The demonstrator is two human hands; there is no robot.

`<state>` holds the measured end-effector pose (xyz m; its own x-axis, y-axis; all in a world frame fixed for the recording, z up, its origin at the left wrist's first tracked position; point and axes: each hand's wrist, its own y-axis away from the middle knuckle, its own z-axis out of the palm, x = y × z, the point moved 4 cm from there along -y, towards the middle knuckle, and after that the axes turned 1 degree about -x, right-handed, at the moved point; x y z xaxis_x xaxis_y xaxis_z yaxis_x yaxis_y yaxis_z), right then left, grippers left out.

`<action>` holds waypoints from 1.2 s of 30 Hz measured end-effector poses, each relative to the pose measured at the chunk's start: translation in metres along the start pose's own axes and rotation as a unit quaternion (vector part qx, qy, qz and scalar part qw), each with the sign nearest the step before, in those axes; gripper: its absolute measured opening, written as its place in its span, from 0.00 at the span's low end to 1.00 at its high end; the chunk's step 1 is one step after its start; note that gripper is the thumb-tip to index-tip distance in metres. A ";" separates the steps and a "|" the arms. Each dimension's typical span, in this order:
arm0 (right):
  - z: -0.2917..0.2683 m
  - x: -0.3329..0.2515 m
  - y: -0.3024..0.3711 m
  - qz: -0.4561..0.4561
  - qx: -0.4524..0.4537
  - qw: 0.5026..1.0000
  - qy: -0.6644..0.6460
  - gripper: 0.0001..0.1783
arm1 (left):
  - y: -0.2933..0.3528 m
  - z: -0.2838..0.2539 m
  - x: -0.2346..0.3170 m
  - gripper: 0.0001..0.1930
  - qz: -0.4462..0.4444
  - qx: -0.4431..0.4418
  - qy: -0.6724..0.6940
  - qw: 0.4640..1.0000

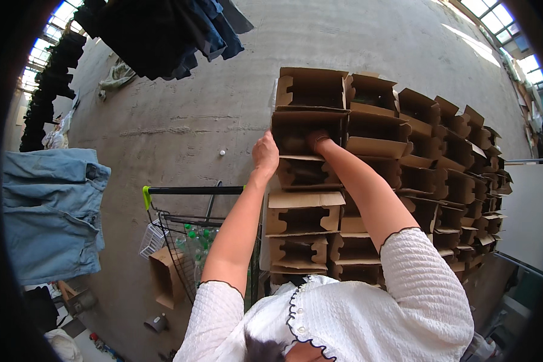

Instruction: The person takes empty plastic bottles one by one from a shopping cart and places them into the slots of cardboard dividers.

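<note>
Flanking cardboard boxes (377, 146), a cart (193, 190) holds bottles (194, 242) — left fingers (265, 138) curled, right fingers (314, 139) too shadowed to tell.

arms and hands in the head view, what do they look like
Short, white, crinkle-textured sleeves end in dark scalloped trim. The forearms are bare. The left hand is ungloved; the right hand, partly shadowed, seems to have a thin wrist band.

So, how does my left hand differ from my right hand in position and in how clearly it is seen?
The left hand is outside, at the left edge of an open brown cardboard box, while the right hand reaches inside that box. The left hand is well lit and looks curled; the right hand is in shadow, its fingers hard to make out. Both hands are bare and at the same box.
</note>
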<state>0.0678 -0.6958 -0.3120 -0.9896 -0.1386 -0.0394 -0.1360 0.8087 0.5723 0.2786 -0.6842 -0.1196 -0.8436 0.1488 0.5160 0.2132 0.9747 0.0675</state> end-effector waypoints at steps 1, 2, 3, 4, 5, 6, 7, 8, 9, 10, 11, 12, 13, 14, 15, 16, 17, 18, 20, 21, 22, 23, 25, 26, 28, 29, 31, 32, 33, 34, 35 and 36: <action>-0.009 -0.005 0.003 -0.004 -0.010 0.999 -0.037 0.20 | -0.001 -0.002 -0.004 0.13 -0.007 0.000 -0.004 1.000; -0.030 -0.018 0.019 -0.011 -0.023 0.997 -0.074 0.21 | 0.003 -0.005 -0.011 0.13 -0.018 -0.001 -0.009 1.000; -0.059 -0.027 0.050 -0.012 -0.037 0.993 -0.113 0.22 | 0.006 -0.004 -0.014 0.12 -0.025 -0.006 -0.012 1.000; -0.109 -0.036 0.103 -0.030 0.035 0.984 -0.169 0.28 | 0.006 -0.004 -0.018 0.12 -0.022 -0.001 -0.017 1.000; -0.138 -0.032 0.153 -0.019 0.166 0.957 -0.237 0.27 | 0.004 -0.002 -0.015 0.12 -0.011 0.005 -0.007 1.000; -0.156 -0.023 0.199 -0.007 0.295 0.908 -0.298 0.26 | 0.001 0.002 -0.012 0.12 0.002 0.010 0.004 1.000; -0.161 -0.015 0.224 0.027 0.303 0.890 -0.341 0.31 | -0.001 0.006 -0.010 0.12 0.011 0.014 0.013 1.000; -0.160 -0.013 0.242 0.047 0.323 0.883 -0.337 0.35 | -0.002 0.009 -0.012 0.12 -0.017 -0.007 0.009 1.000; -0.159 -0.012 0.253 0.066 0.344 0.876 -0.333 0.38 | 0.001 0.007 -0.013 0.12 -0.012 0.024 0.005 1.000; -0.155 -0.011 0.257 0.065 0.342 0.874 -0.339 0.40 | 0.003 0.003 -0.009 0.13 0.001 0.053 0.000 0.999; -0.147 -0.010 0.258 0.063 0.339 0.873 -0.345 0.43 | 0.005 -0.001 -0.005 0.13 0.013 0.082 -0.004 0.997; -0.140 -0.009 0.258 0.061 0.336 0.872 -0.351 0.45 | 0.007 0.000 -0.005 0.13 0.009 0.065 -0.004 0.998; -0.137 -0.009 0.257 0.046 0.351 0.885 -0.302 0.46 | 0.007 -0.001 -0.003 0.14 0.006 0.051 -0.004 0.999; -0.136 -0.011 0.254 0.030 0.364 0.896 -0.253 0.47 | 0.008 -0.001 -0.001 0.15 0.002 0.036 -0.004 0.999; -0.135 -0.013 0.251 0.015 0.375 0.904 -0.202 0.48 | 0.012 -0.003 0.001 0.18 0.021 0.040 0.031 0.998; -0.139 -0.016 0.249 0.025 0.369 0.914 -0.170 0.50 | 0.018 -0.009 0.006 0.21 0.040 0.042 0.065 0.996; -0.139 -0.017 0.245 0.045 0.337 0.928 -0.151 0.50 | 0.023 -0.014 0.010 0.24 0.059 0.043 0.099 0.992; -0.140 -0.017 0.240 0.065 0.305 0.941 -0.132 0.50 | 0.026 -0.012 0.014 0.28 0.073 -0.002 0.110 0.991; -0.135 -0.015 0.231 0.069 0.308 0.943 -0.102 0.52 | 0.033 -0.011 0.017 0.36 0.096 -0.090 0.131 0.983; -0.128 -0.014 0.226 0.059 0.323 0.937 -0.116 0.52 | 0.036 -0.011 0.018 0.39 0.106 -0.103 0.097 0.984; -0.128 -0.016 0.223 0.047 0.338 0.931 -0.128 0.53 | 0.037 -0.011 0.017 0.42 0.114 -0.114 0.064 0.985; -0.128 -0.017 0.221 0.034 0.353 0.924 -0.141 0.53 | 0.038 -0.012 0.017 0.45 0.121 -0.125 0.030 0.984; -0.130 -0.018 0.223 0.042 0.346 0.920 -0.182 0.52 | 0.036 -0.015 0.012 0.46 0.116 -0.145 0.035 0.982; -0.136 -0.019 0.229 0.047 0.347 0.916 -0.198 0.51 | 0.034 -0.017 0.011 0.47 0.104 -0.142 0.041 0.984; -0.138 -0.015 0.230 0.052 0.372 0.910 -0.176 0.38 | 0.029 -0.020 0.012 0.58 0.087 -0.072 0.063 0.992; -0.134 -0.011 0.225 0.061 0.333 0.929 -0.151 0.33 | 0.028 -0.019 0.012 0.58 0.079 -0.047 0.081 0.992; -0.124 -0.004 0.215 0.081 0.251 0.959 -0.099 0.25 | 0.026 -0.023 0.015 0.58 0.065 0.000 0.118 0.991; -0.117 -0.004 0.210 0.081 0.274 0.957 -0.041 0.17 | 0.023 -0.024 0.020 0.58 0.051 -0.021 0.104 0.993; -0.110 0.001 0.205 0.090 0.283 0.954 -0.035 0.17 | 0.019 -0.027 0.025 0.59 0.037 -0.041 0.090 0.994; -0.109 -0.001 0.202 0.096 0.292 0.951 -0.030 0.17 | 0.016 -0.028 0.026 0.59 0.020 -0.061 0.074 0.995; -0.108 -0.002 0.199 0.102 0.302 0.948 -0.026 0.18 | 0.013 -0.028 0.026 0.58 0.028 -0.062 0.061 0.996; -0.107 -0.001 0.197 0.107 0.311 0.944 -0.023 0.23 | 0.011 -0.026 0.026 0.56 0.036 -0.064 0.047 0.996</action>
<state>0.0468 -0.5975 -0.1122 -0.9966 0.0788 -0.0220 0.0793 0.9966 -0.0209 0.2718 -0.6743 -0.0832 -0.7749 0.1952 0.6011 0.3372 0.9322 0.1319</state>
